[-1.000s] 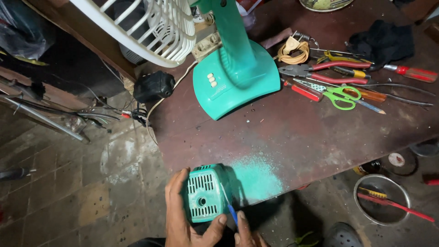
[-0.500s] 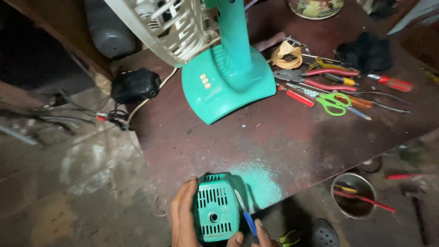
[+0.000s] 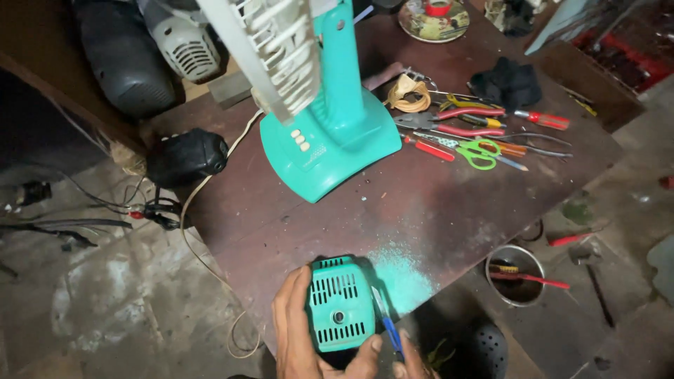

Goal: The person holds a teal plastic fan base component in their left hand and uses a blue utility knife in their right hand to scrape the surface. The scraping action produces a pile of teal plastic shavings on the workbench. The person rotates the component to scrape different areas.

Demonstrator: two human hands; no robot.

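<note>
Since a moment ago the view has swung left and drawn back, so the fan base [image 3: 330,151] now stands near the middle of the dark surface [image 3: 435,210] and the black motor [image 3: 186,156] at its left edge shows whole; the hands have hardly shifted; the left hand [image 3: 298,330] is wrapped round the left side and bottom of the teal motor cover [image 3: 340,303], thumb curled up over its lower right corner, grasping it firmly; that cover sits at the near edge of the surface, vent slots facing up, long axis running away from the person; the right hand [image 3: 411,365] is mostly out of view at the bottom, its fingers closed on a blue-handled tool [image 3: 387,326]; the tool lies just beside the cover's right flank, shaft pointing up and slightly left along that edge, tip seemingly touching it; the right hand is the nearer to that seam; pliers [image 3: 449,121], green scissors [image 3: 481,153] and red screwdrivers [image 3: 540,118] lie well apart at the far right.
</note>
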